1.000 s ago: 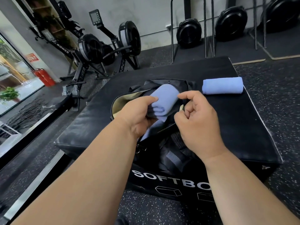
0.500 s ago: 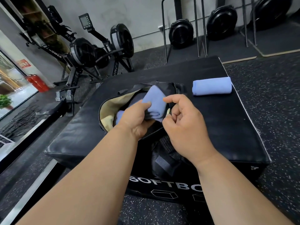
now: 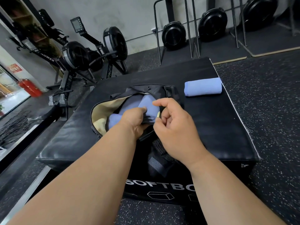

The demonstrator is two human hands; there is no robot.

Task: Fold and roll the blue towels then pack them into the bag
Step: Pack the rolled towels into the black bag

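Head view: our left hand [image 3: 134, 117] grips the rolled blue towel [image 3: 148, 105]; our right hand [image 3: 172, 122] pinches the black duffel bag [image 3: 155, 90] rim — let's tuck deep beside that rim.

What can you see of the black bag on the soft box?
The black bag lies on the soft box, unzipped, its top gaping to show a cream lining. It looks like soft fabric, with a mesh panel near the person. The left hand pushes a blue towel inside; the right hand pinches the opening's edge.
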